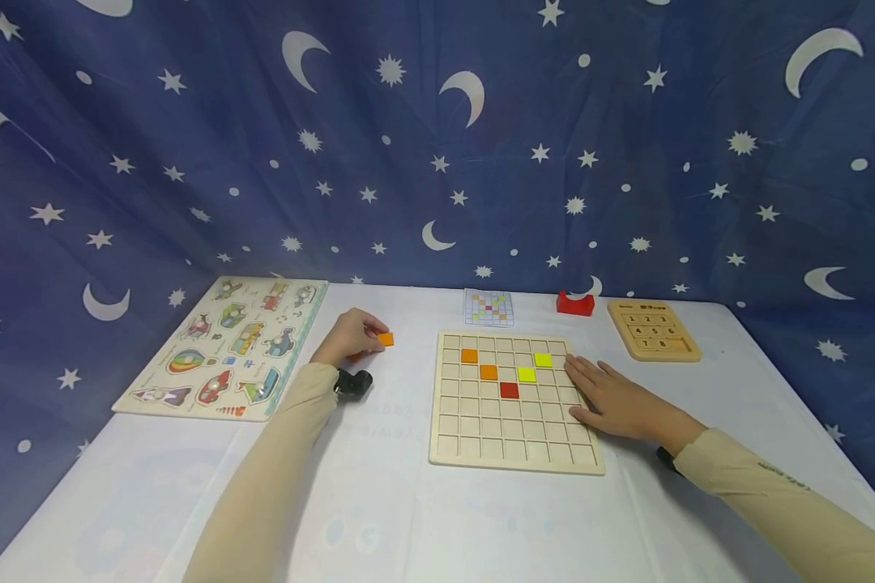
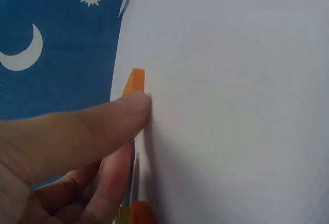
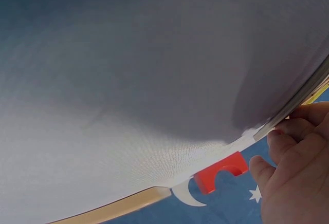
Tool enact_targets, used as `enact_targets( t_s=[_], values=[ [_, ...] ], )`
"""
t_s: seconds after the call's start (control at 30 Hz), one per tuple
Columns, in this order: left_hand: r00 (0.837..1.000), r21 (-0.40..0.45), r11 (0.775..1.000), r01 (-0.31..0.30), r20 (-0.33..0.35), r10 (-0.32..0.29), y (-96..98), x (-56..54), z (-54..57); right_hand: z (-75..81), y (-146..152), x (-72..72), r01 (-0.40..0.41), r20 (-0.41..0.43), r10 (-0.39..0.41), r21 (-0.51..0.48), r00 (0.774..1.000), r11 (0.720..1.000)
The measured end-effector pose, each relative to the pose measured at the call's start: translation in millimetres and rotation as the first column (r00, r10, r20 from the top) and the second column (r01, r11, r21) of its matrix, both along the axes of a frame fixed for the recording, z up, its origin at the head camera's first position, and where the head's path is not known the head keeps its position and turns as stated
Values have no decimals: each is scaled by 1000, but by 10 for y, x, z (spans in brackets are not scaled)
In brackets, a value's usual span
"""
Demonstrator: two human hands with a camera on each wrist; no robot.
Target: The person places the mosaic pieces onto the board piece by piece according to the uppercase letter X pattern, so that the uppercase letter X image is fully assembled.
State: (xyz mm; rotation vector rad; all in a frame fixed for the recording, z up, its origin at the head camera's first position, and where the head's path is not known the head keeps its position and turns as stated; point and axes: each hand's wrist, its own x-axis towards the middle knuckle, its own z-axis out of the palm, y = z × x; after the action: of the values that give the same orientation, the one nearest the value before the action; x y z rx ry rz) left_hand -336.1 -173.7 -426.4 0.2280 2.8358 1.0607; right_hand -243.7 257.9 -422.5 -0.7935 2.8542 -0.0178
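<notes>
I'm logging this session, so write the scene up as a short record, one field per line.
Left hand: pinches an orange tile
Right hand: rests at the right edge of the grid board
Tiles on board: two orange, two yellow, one red
Behind board: patterned card, with a red block to its right
Far right: number puzzle
Far left: picture puzzle
Backdrop: blue cloth, white moons and stars
</notes>
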Motion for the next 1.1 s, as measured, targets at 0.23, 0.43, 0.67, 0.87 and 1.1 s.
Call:
enact_targets(
  t_s=[0.23,0.43,0.67,0.87,1.1],
  values=[
    [1000,31,999,-21,5,21,44,30,-12,10,-2,11,-1,-7,1,-3,1000,1000],
    [999,35,999,-29,19,28,41,50,-20,-14,14,4,-5,-13,5,2,1000,1000],
    [999,29,999,-33,18,33,49,66,-4,-22,21,3,-8,-17,8,-5,1000,1000],
    [1000,19,1000,-21,-7,21,64,75,0,-15,13,8,-5,-17,5,-2,1000,1000],
    [996,27,999,23,-82,-21,87,70,-10,-4,-5,9,-1,-10,1,-9,1000,1000]
  ],
)
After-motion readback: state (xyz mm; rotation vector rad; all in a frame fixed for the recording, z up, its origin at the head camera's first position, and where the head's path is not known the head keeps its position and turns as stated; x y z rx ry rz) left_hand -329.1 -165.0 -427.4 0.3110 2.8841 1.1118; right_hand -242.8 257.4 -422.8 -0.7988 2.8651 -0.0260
